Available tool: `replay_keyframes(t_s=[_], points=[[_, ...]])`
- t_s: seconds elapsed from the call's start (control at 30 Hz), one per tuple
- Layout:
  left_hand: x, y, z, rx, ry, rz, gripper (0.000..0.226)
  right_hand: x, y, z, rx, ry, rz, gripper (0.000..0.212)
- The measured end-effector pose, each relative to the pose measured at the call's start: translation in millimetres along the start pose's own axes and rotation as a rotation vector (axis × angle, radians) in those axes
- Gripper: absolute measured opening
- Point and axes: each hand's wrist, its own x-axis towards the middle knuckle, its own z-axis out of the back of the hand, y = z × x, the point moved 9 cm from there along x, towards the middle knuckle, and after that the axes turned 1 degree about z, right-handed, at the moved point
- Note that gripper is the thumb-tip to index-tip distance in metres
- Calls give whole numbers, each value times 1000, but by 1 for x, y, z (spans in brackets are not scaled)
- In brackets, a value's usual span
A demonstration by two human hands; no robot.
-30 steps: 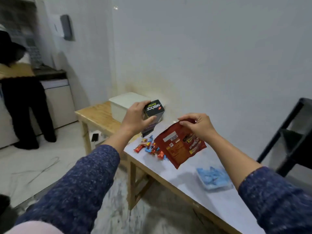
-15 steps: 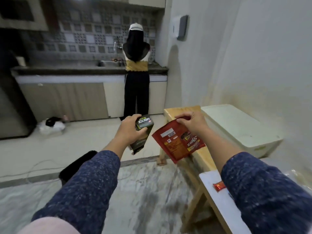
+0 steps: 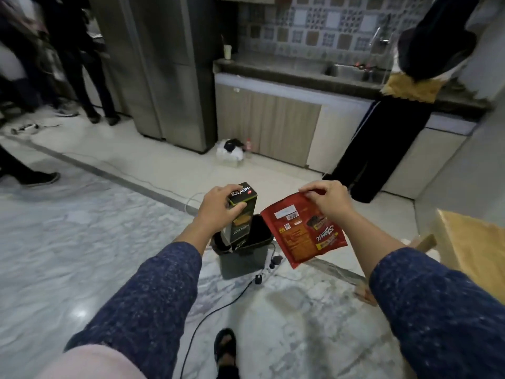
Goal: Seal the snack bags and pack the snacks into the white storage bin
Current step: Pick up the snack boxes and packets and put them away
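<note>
Fingers of the left hand (image 3: 218, 207) grip the black snack box (image 3: 241, 214); right hand (image 3: 329, 203) pinches the red snack bag (image 3: 303, 231) by its top edge.
Since a moment ago the view has swung off the counter and white bin, now unseen, to a dark floor bin (image 3: 241, 255) beneath the box. Packing looks interrupted.

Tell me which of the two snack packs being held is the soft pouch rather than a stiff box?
The red pouch, pinched at its top by the right hand. The left hand grips a rigid black box.
</note>
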Motion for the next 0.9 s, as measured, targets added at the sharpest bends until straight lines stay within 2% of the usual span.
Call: replay_keyframes(t_s=[0.2,0.43,0.67,0.8,0.9], points=[[85,99,-1,-22,-3,140,43,116,3,-107,54,120,9,17],[183,176,-47,-89,78,260,44,223,-31,-188,65,158,-106,16],[243,244,-140,-190,63,415,43,296,-114,-262,87,154,-204,18],[262,291,-207,-210,46,493,44,325,-180,-317,52,189,-195,17],[266,327,-252,-190,38,516,43,335,-232,-358,118,209,-241,17]])
